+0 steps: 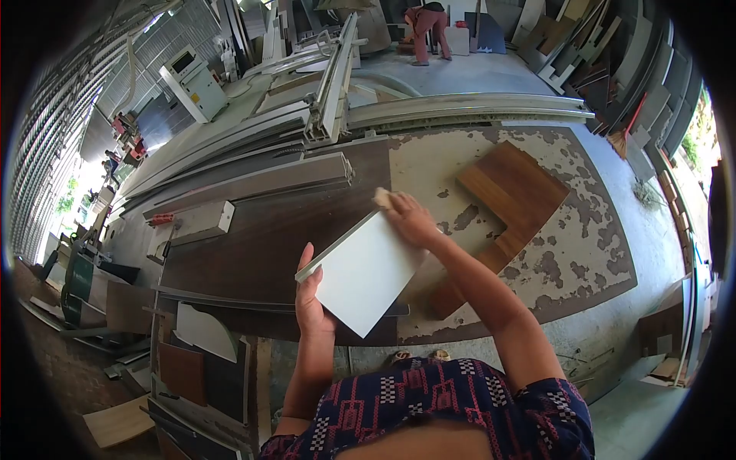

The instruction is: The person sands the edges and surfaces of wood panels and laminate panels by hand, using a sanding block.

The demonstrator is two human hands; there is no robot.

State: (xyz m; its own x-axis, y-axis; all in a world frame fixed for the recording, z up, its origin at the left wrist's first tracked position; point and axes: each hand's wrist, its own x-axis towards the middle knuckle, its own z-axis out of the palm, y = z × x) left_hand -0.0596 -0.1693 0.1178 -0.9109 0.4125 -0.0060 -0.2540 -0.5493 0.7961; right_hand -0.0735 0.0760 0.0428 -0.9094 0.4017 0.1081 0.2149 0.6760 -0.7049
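"Looking down, what are we gripping, and where is it sitting?"

"We are pinching a white board at its left corner, between the thumb and fingers of our left hand. The board is slanting in front of us, above the near part of the worktable. Whether its lowest corner is touching anything, we are not managing to tell."

"And our right hand?"

"Its fingers are bunching around a small tan pad at the board's far corner. How hard we are pressing, we cannot tell."

"What is crowding us on the right?"

"A brown L-shaped panel is lying just beside the board, and our right forearm is crossing over it, hiding part of one leg."

"On the left?"

"A long grey beam is lying across the dark half of the tabletop, with a short pale block sitting near it. Beyond them, a metal rail is running along the far side."

"Anyone about?"

"A person in reddish clothes is bending over in the background, well apart from us. A broom is leaning at the right."
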